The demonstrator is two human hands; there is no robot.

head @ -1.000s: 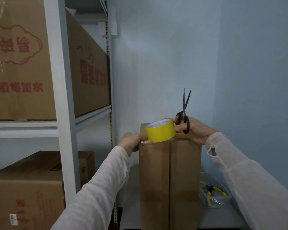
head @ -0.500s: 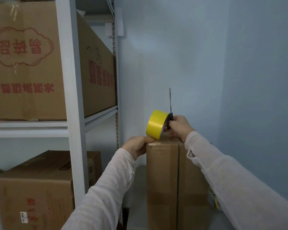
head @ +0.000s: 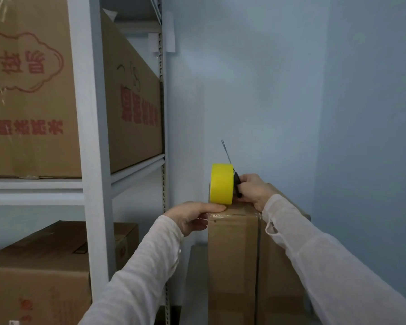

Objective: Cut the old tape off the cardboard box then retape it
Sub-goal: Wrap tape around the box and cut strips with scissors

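- The cardboard box (head: 232,266) is standing upright on what looks like a grey tabletop (head: 195,277), just beside a white shelf rack (head: 92,137) and near the corner of the blue wall (head: 291,90).
- The left hand (head: 192,216) is gripping the box's top left corner, with the fingers wrapping down the side. Its thumb is lying flat along the top edge, right under the yellow tape roll (head: 221,184).
- The right hand (head: 253,188) is curling round the black handles of the scissors (head: 237,184), whose blades are pointing up behind the roll. I cannot tell whether it is also holding the roll, because the roll is hiding those fingers.
- The roll is standing on its edge on the box top, so the step looks like starting a fresh strip. Glossy old tape (head: 232,215) is showing along the top front edge.
- To do this well, the thumb should be pinning the free end firmly at the corner while the roll is drawn straight across the top, keeping the strip taut.
- Carrying scissors beside the roll is risking a slip, so the blades should be staying closed and pointing away.
- The tall box may tip under a sideways pull, so the left hand should be bracing it.
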